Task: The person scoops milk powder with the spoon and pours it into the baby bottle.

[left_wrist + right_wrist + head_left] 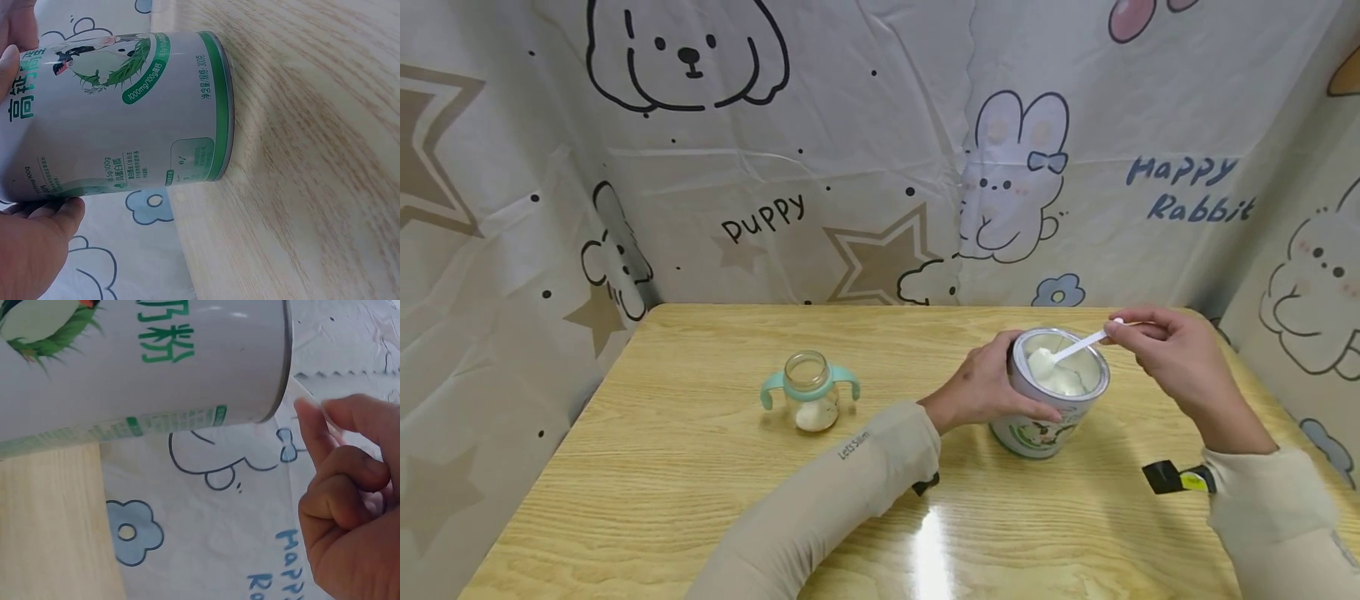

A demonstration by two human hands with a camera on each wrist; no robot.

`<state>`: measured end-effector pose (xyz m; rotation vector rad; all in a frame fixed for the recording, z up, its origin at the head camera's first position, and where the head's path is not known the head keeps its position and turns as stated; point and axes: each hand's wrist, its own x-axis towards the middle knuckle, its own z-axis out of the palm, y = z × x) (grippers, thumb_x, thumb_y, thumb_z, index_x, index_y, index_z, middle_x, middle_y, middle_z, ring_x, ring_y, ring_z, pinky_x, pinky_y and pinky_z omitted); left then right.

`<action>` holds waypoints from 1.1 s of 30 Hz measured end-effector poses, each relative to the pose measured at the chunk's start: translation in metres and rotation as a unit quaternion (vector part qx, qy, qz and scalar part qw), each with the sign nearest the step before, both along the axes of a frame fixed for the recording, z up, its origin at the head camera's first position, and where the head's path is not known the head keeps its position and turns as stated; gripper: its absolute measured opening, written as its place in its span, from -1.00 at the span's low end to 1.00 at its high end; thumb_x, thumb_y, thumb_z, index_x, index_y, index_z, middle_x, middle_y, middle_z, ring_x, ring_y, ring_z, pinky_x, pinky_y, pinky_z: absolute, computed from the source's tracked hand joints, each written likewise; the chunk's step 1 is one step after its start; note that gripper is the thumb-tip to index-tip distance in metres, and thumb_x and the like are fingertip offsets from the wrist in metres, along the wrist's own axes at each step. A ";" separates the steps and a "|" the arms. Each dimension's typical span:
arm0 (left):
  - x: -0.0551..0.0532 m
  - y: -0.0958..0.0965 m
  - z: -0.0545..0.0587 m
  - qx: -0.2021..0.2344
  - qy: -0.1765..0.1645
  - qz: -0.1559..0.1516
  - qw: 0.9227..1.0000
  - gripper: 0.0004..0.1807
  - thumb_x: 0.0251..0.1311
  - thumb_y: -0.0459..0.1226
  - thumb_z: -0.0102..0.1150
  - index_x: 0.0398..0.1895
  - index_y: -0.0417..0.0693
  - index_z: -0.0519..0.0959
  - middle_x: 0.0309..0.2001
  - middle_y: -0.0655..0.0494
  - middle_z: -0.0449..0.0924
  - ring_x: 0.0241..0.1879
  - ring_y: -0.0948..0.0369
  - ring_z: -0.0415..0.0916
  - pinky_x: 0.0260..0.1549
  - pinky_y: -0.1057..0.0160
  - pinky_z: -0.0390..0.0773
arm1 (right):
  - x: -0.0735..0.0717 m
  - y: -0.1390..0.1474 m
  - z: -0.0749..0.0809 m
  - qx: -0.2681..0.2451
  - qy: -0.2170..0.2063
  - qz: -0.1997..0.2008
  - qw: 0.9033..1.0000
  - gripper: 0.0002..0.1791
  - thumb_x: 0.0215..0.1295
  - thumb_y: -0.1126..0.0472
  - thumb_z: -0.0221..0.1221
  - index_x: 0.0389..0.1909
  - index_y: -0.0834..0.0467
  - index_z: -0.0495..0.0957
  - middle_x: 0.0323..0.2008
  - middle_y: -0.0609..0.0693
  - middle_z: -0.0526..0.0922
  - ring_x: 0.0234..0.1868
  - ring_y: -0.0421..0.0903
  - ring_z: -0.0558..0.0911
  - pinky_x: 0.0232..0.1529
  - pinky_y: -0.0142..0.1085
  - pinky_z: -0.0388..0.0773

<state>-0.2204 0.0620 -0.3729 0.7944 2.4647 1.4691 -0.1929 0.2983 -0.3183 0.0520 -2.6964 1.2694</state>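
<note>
My left hand (988, 383) grips a white and green milk powder can (1041, 432), thumb on the near side. In the head view the can leans slightly, its open top showing pale powder inside. In the left wrist view, printed writing and a cow picture cover the can (125, 125). My right hand (1180, 358) pinches the handle end of a white scoop (1084, 343) over the can's mouth. A heap of powder fills the scoop's bowl, just inside the rim. In the right wrist view, the can (206, 375) hides the scoop's bowl.
A clear baby bottle (822, 412) with mint-green handles stands uncapped on the wooden table (685, 467), left of the can, with white powder at its bottom. A printed cloth (865, 167) hangs behind the table and along its sides.
</note>
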 end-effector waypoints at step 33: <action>0.000 -0.001 -0.001 0.005 -0.004 -0.003 1.000 0.10 -0.24 -0.08 0.70 0.44 -0.01 0.26 0.22 0.16 0.52 0.13 0.33 0.49 0.11 0.37 0.51 | 0.008 0.013 -0.009 -0.012 -0.035 -0.014 0.999 -0.54 0.44 -0.05 0.18 0.03 0.29 0.51 -0.45 -0.39 0.65 -0.55 -0.21 0.34 -0.66 -0.29 0.24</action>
